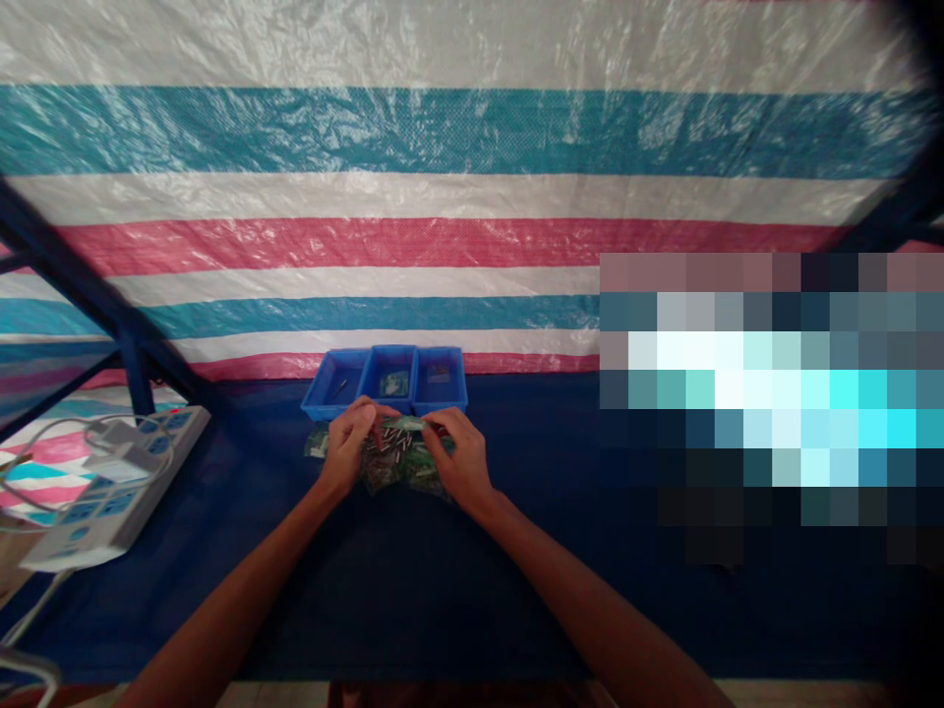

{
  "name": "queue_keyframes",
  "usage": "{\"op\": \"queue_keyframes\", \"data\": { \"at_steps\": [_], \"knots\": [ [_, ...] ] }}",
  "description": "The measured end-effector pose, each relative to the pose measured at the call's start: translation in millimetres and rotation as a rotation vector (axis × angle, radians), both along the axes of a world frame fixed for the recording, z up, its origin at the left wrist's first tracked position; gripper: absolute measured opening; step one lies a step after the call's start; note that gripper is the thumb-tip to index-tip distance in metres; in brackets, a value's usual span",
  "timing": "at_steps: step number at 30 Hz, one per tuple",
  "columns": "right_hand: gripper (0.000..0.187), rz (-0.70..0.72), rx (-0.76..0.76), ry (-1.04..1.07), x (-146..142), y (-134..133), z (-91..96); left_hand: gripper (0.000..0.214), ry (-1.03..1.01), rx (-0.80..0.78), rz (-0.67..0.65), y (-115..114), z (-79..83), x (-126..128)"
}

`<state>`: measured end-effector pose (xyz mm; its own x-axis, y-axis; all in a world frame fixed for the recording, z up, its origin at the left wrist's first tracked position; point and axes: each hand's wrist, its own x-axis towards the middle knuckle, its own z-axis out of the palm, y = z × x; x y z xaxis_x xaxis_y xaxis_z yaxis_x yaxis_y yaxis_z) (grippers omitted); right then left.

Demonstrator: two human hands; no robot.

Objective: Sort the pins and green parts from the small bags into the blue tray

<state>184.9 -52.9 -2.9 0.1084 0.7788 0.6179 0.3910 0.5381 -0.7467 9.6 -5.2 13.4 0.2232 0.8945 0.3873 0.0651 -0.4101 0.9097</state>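
Both hands meet over a small pile of clear plastic bags (398, 462) on the dark blue table. My left hand (352, 442) and my right hand (458, 454) pinch the two ends of one small bag holding short dark pieces (398, 433), held just above the pile. Directly behind the hands stand three blue bins side by side: the left bin (331, 388) holds a thin dark item, the middle bin (388, 376) and the right bin (441, 374) each hold a small packet.
A white power strip (110, 492) with cables lies at the table's left edge, beside a blue metal frame (137, 369). A striped tarp (442, 197) hangs behind the table. A blurred patch covers the right side.
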Motion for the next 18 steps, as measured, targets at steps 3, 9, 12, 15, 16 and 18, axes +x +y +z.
{"op": "queue_keyframes", "data": {
  "at_steps": [3,9,12,15,16,18],
  "knots": [
    [0.009,-0.025,0.007,-0.013,0,0,-0.9,0.038,0.152,0.220,0.031,-4,5.6,-1],
    [0.013,-0.041,0.007,-0.047,0,0,-0.6,0.027,0.272,0.131,-0.058,-8,6.9,3],
    [0.018,-0.043,-0.001,-0.049,0,-1,0.4,0.024,0.240,0.019,-0.066,-8,3.3,7],
    [0.019,-0.041,-0.006,-0.049,0,-1,0.9,0.028,0.107,-0.090,-0.076,-9,2.3,9],
    [0.019,-0.040,-0.006,-0.048,-1,-1,0.9,0.034,0.060,-0.125,-0.080,-10,2.5,10],
    [0.020,-0.036,-0.009,-0.047,-1,-1,0.8,0.046,-0.017,-0.178,-0.091,-10,2.9,10]
  ]
}}
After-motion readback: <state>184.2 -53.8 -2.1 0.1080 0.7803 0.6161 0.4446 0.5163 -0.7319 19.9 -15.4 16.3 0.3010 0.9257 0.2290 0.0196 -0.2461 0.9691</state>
